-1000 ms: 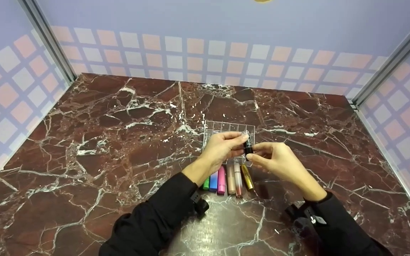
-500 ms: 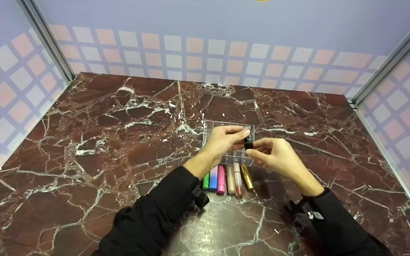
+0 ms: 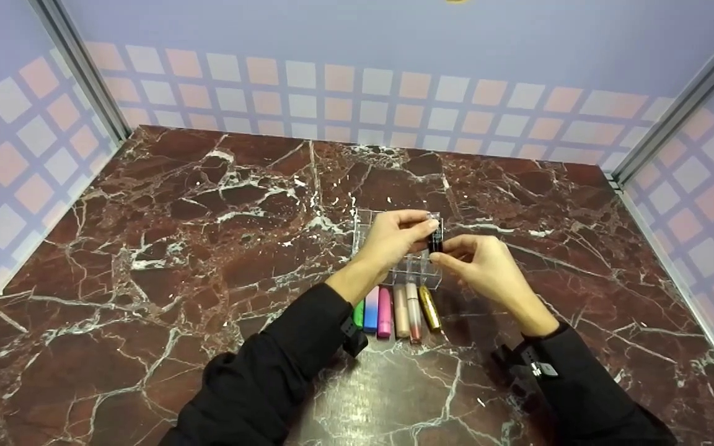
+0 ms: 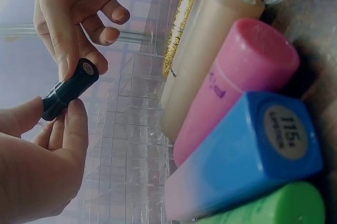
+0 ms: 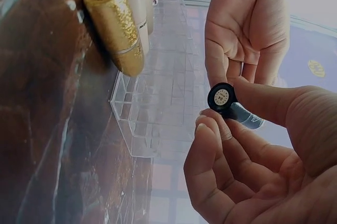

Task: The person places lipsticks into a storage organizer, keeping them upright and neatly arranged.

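Note:
A small black lipstick tube (image 3: 436, 240) hangs upright over a clear acrylic grid organizer (image 3: 420, 276). My left hand (image 3: 428, 232) pinches its upper part between thumb and fingers. My right hand (image 3: 445, 256) pinches its lower end. In the left wrist view the black tube (image 4: 68, 90) sits between my left thumb and finger, with the right hand's fingers (image 4: 93, 61) at its labelled end. The right wrist view shows the tube's round end (image 5: 221, 97) held by my right fingertips, the left hand (image 5: 247, 24) above it, and the organizer (image 5: 158, 108) below.
Several lipsticks lie in a row on the marble table (image 3: 146, 260) just in front of the organizer: green (image 3: 358, 313), blue (image 3: 371, 310), pink (image 3: 385, 313), beige (image 3: 400, 311), a pale one (image 3: 414, 313) and gold (image 3: 429, 308). Patterned walls enclose three sides.
Both hands have carried the black tube a little farther from me and higher over the organizer. The row of lipsticks has not moved.

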